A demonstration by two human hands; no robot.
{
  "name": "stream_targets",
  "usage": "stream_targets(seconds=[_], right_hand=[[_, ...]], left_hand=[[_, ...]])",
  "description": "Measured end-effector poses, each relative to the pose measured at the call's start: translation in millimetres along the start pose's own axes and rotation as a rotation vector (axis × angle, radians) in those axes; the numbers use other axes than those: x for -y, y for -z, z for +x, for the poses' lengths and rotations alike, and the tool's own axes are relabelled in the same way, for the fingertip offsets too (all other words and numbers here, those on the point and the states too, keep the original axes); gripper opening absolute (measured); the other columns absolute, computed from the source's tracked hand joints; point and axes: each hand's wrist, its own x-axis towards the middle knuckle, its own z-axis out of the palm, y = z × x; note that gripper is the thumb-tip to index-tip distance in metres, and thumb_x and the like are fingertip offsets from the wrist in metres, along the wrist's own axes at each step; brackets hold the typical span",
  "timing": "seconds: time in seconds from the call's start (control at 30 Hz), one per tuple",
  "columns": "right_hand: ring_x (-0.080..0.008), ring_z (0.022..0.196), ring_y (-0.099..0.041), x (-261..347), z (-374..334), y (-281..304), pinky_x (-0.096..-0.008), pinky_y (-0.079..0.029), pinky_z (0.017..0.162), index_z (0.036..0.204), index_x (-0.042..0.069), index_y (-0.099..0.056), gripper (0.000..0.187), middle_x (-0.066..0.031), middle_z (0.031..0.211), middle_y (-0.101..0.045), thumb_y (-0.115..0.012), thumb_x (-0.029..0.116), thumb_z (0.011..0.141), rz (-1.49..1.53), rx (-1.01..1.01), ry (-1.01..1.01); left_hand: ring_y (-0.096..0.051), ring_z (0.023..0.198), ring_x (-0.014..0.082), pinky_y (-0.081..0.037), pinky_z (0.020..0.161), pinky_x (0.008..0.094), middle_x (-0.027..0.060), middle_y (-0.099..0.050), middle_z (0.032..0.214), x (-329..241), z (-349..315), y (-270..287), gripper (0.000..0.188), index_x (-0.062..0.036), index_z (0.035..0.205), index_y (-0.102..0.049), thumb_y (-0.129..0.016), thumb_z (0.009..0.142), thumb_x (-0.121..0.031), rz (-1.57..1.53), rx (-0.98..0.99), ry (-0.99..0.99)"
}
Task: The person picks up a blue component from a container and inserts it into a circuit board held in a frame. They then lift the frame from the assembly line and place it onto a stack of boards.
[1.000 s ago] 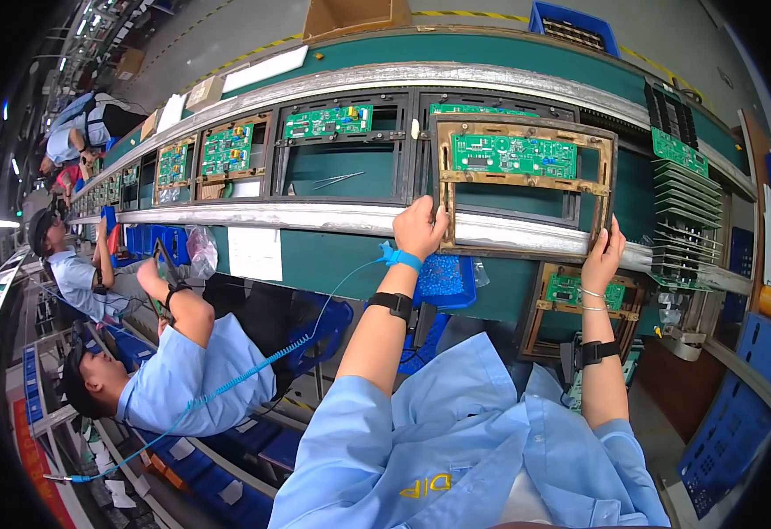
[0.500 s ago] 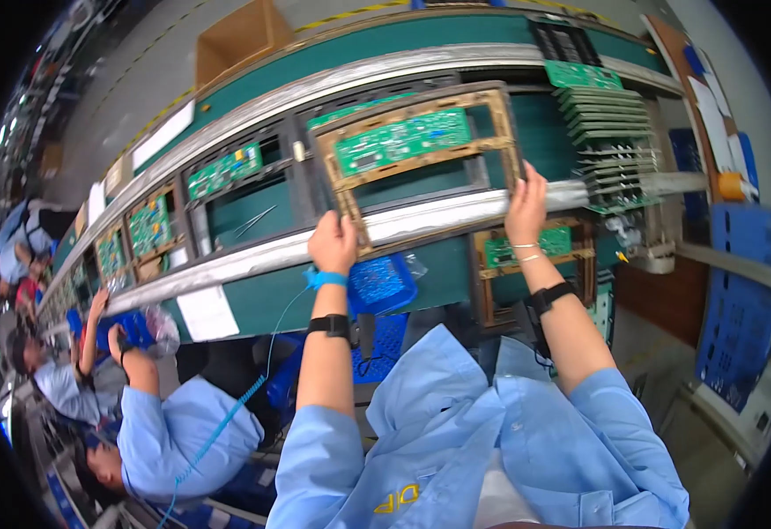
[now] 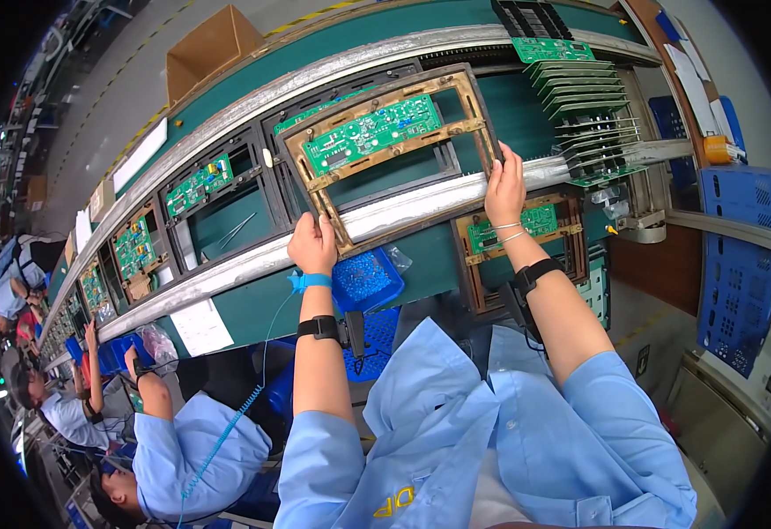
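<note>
While hands grip frame (image 3: 385,150), conveyor rail (image 3: 421,207) beneath

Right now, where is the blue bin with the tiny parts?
In the head view the blue bin sits just below the conveyor's near rail, right of the left hand and under the held frame.

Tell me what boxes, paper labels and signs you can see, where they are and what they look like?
Cardboard box: beyond the conveyor, upper left; brown, open top.
White labels: far conveyor edge, left; long white strips.
White sheet: near side of the conveyor, left of the left hand; rectangular.
Papers: brown board, upper right; white.
</note>
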Motion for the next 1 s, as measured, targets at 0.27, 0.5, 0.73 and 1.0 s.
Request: stream_targets(seconds=[0.27, 0.5, 0.73, 1.0], right_hand=[[-0.033, 0.093, -0.05, -0.9, -0.8, -0.9, -0.0358, -0.04, 0.078, 0.114, 0.002, -0.044, 0.028, -0.0157, 0.104, -0.049, -0.037, 0.013, 0.089, -0.014, 0.011, 0.026], [-0.032, 0.094, -0.05, 1.5, -1.4, -1.0, -0.0357, -0.041, 0.078, 0.115, 0.003, -0.044, 0.029, -0.0154, 0.106, -0.048, -0.037, 0.014, 0.089, -0.029, 0.051, -0.027], [-0.032, 0.09, -0.053, -0.2, -2.7, -2.5, -0.037, -0.044, 0.072, 0.115, 0.006, -0.044, 0.029, -0.0141, 0.108, -0.048, -0.039, 0.015, 0.088, -0.038, 0.03, -0.016], [-0.0313, 0.089, -0.053, 0.4, -3.0, -2.3, -0.0364, -0.044, 0.072, 0.115, 0.006, -0.045, 0.029, -0.0136, 0.107, -0.048, -0.039, 0.014, 0.088, -0.035, 0.019, -0.005]], left_hand=[[-0.044, 0.048, 0.0304, -0.034, 0.044, 0.0374, 0.0115, -0.042, 0.054, 0.1, -0.7, -0.4, 0.029, -0.0061, 0.06, -0.039, -0.054, 0.078, -0.023, -0.021, -0.009, 0.03], [-0.046, 0.047, 0.0285, -0.036, 0.044, 0.0368, 0.0087, -0.045, 0.055, 1.5, 0.1, 0.8, 0.026, -0.0074, 0.059, -0.04, -0.056, 0.074, -0.022, -0.059, -0.018, 0.06], [-0.046, 0.046, 0.0268, -0.035, 0.042, 0.0351, 0.007, -0.044, 0.053, 1.4, 0.2, 2.6, 0.025, -0.008, 0.059, -0.04, -0.056, 0.073, -0.02, -0.074, -0.027, 0.042], [-0.045, 0.046, 0.0261, -0.035, 0.042, 0.0343, 0.0067, -0.042, 0.053, 1.4, 0.1, 3.2, 0.024, -0.0077, 0.059, -0.04, -0.056, 0.073, -0.019, -0.081, -0.04, 0.021]])
